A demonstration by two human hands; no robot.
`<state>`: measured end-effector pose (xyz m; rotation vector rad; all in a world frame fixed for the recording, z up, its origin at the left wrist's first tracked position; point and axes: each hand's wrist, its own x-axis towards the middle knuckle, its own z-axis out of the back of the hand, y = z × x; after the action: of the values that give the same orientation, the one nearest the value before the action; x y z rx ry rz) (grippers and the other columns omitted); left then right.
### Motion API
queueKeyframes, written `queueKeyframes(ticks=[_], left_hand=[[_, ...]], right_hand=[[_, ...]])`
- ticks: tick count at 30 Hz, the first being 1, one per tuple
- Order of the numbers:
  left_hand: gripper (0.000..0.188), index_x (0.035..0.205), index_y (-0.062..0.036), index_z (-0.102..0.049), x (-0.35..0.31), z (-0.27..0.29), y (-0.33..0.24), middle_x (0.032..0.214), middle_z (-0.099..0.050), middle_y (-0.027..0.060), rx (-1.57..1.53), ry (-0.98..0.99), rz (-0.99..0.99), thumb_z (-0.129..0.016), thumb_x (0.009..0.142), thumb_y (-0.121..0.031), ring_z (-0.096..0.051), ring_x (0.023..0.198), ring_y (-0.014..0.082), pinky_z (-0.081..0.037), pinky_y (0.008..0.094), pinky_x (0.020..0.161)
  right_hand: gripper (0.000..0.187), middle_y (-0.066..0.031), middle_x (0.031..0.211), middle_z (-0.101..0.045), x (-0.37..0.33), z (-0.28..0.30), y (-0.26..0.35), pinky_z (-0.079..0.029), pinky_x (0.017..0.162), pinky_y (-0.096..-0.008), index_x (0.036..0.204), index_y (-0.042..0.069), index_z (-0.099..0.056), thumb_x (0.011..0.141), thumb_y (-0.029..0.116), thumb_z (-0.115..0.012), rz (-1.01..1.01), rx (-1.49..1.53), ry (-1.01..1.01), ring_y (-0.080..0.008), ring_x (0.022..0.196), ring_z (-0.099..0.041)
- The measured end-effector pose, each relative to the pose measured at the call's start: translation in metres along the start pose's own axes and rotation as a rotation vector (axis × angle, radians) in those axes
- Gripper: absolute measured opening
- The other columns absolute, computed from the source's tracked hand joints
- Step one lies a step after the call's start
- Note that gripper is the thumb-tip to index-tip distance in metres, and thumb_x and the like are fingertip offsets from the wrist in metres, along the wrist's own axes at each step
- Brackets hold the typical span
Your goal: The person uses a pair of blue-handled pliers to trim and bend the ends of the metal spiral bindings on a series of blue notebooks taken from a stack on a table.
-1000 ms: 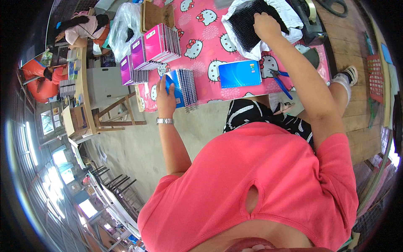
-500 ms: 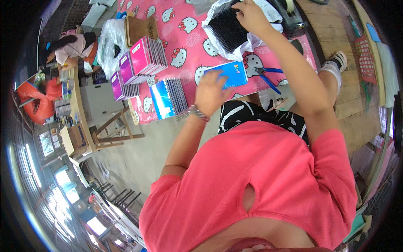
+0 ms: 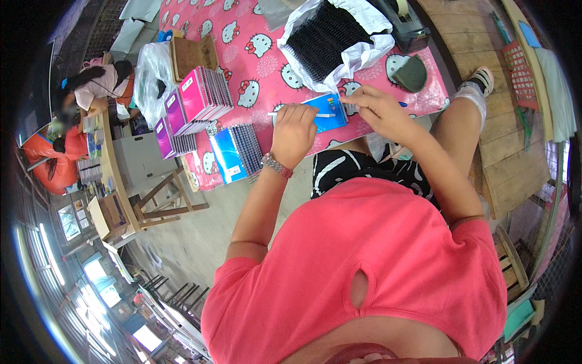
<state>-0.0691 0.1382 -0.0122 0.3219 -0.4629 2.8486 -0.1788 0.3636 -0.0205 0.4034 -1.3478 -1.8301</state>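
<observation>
A blue-covered notebook (image 3: 332,123) lies near the table's front edge, between my hands. My left hand (image 3: 293,134) is closed at its left side, around a thin white stick (image 3: 326,115) that shows on both sides of the fingers and crosses the cover. At the notebook's right edge, my right hand (image 3: 383,114) has its fingers pinched together; anything between them is too small to make out. Behind the notebook, a bundle of black spiral binding coils (image 3: 327,39) rests in white wrapping (image 3: 367,53). The blue-handled pliers (image 3: 402,104) are mostly hidden by my right hand.
Stacks of spiral notebooks, blue (image 3: 228,159) and pink (image 3: 203,97), stand left on the pink patterned tablecloth (image 3: 267,76). A dark green rounded piece (image 3: 411,74) and a tape dispenser (image 3: 411,33) are at the right. Another person (image 3: 100,85) sits far left.
My right hand has come down from the black coils to the notebook's right edge, covering most of the pliers. My left hand has closed, and a white stick now shows in it.
</observation>
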Motion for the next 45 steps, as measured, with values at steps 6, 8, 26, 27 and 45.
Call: queueKeyframes(ticks=[6,8,26,27,45], left_hand=[[0.022,0.098,-0.0059,-0.062,0.004,-0.014,-0.003,0.096,-0.061,0.0097,0.041,-0.080,0.038,-0.065,0.078,-0.014,-0.056,0.097,0.0288,-0.039,0.0462,0.095],[0.020,0.097,-0.0061,-0.061,0.005,-0.013,-0.002,0.097,-0.061,0.0094,0.026,-0.078,0.024,-0.066,0.079,-0.015,-0.056,0.096,0.0289,-0.038,0.0465,0.095],[0.030,0.106,-0.0064,-0.056,0.011,-0.022,-0.022,0.102,-0.061,0.0118,-0.043,-0.081,0.005,-0.068,0.079,-0.010,-0.057,0.100,0.0309,-0.036,0.0497,0.100],[0.030,0.106,-0.0064,-0.056,0.012,-0.024,-0.025,0.102,-0.061,0.0118,-0.042,-0.080,0.003,-0.068,0.079,-0.010,-0.057,0.100,0.0309,-0.036,0.0497,0.100],[0.024,0.104,-0.0063,-0.055,0.006,-0.023,-0.018,0.104,-0.062,0.0092,-0.124,-0.017,-0.080,-0.066,0.082,-0.010,-0.059,0.105,0.0298,-0.035,0.0508,0.104]], right_hand=[[0.041,-0.0115,0.090,-0.056,-0.003,-0.016,-0.010,-0.047,0.078,-0.0361,0.118,0.009,-0.066,0.082,-0.004,-0.052,0.160,-0.270,-0.117,-0.0271,0.084,-0.057],[0.041,-0.0111,0.090,-0.056,-0.003,-0.014,-0.009,-0.047,0.078,-0.0361,0.117,0.010,-0.067,0.082,-0.006,-0.052,0.125,-0.167,-0.102,-0.0267,0.085,-0.057],[0.038,-0.0138,0.090,-0.061,-0.019,0.003,0.018,-0.050,0.077,-0.0410,0.120,0.010,-0.061,0.084,-0.002,-0.056,-0.395,0.221,0.071,-0.0311,0.087,-0.062],[0.038,-0.0149,0.088,-0.062,-0.018,0.005,0.027,-0.050,0.076,-0.0411,0.124,0.010,-0.058,0.087,0.002,-0.057,-0.568,0.298,0.078,-0.0313,0.085,-0.063],[0.040,-0.0173,0.125,-0.053,-0.011,0.038,-0.029,-0.042,0.099,-0.0450,0.113,0.008,-0.059,0.079,0.027,-0.071,-0.167,-0.730,-0.195,-0.0375,0.117,-0.050]])
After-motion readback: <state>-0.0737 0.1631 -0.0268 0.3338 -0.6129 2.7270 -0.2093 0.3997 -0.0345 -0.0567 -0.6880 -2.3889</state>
